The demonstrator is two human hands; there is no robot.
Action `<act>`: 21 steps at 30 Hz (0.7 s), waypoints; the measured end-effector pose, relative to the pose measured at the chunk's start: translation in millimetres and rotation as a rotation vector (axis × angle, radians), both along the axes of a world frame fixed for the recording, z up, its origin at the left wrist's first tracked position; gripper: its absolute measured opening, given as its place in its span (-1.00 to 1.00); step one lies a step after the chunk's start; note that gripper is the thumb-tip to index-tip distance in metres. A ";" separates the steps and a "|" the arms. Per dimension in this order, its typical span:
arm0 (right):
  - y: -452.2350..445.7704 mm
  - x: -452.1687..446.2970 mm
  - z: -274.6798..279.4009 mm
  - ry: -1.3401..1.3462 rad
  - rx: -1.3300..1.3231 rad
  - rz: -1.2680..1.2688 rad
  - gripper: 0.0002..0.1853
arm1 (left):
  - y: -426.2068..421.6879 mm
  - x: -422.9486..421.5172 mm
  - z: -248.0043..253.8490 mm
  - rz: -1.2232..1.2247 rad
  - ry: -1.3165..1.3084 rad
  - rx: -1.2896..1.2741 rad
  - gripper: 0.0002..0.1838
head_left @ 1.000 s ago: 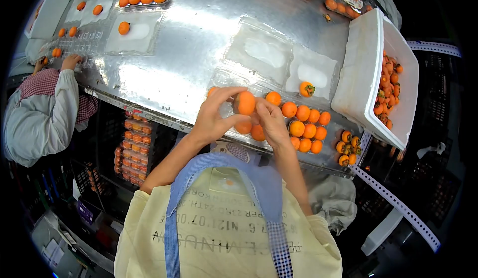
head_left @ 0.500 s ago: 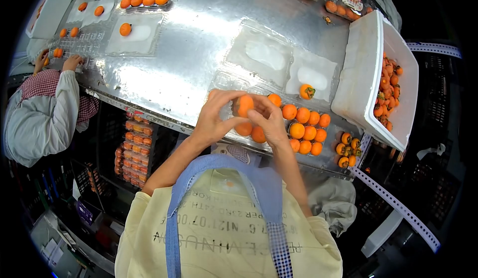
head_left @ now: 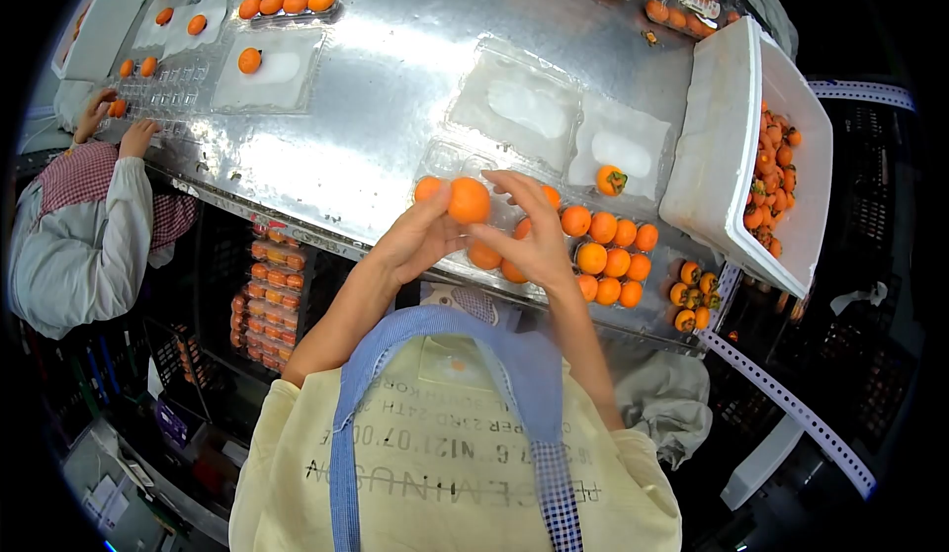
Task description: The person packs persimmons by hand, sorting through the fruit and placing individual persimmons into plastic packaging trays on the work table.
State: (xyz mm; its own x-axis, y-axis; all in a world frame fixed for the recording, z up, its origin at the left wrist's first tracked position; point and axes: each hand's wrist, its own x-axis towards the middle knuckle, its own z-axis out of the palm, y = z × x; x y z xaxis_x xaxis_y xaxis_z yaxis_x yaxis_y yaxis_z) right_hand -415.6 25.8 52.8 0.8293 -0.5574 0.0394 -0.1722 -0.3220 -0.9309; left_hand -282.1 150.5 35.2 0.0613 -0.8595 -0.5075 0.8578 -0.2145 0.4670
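A round orange persimmon (head_left: 469,201) is between my two hands above the near edge of the metal table. My left hand (head_left: 403,241) grips its left side with the fingertips. My right hand (head_left: 536,246) is just to the right, thumb and fingers spread around a gap, the thumb tip close to the fruit's underside. Below the hands lies a clear plastic tray (head_left: 450,160) with some persimmons in its cells, partly hidden by my hands. To its right, rows of persimmons (head_left: 603,226) sit stem side down. One persimmon (head_left: 611,180) with its leafy cap rests on a white pad (head_left: 643,132).
A white foam box (head_left: 707,127) of persimmons leans at the right, with a loose cluster of persimmons (head_left: 692,295) below it. A co-worker (head_left: 89,226) works at the left edge. Stacked packed trays (head_left: 272,295) stand under the table.
The persimmon has moved slightly left and up with my left hand. My right fingers have come away from it and opened. The co-worker's hands have shifted a little.
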 end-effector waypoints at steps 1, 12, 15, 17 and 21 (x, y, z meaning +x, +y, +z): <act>-0.1 0.9 -1.5 -0.003 -0.062 0.014 -0.42 | -0.5 -0.5 1.1 -0.005 -0.010 0.016 -0.38; -0.3 -6.2 -24.5 -0.007 0.586 -0.152 -0.50 | 3.4 15.1 6.2 -0.102 -0.281 0.180 -0.38; -5.8 -17.4 -37.0 -0.038 0.832 -0.253 -0.57 | 8.1 21.3 -5.0 0.011 -0.391 0.204 -0.46; -10.6 -24.3 -43.9 -0.117 0.950 -0.302 -0.62 | 11.6 23.1 -3.0 0.107 -0.397 0.226 -0.57; -64.9 -61.6 -27.5 -0.459 1.017 -0.481 -0.68 | 16.8 26.9 -10.7 0.205 -0.408 0.222 -0.65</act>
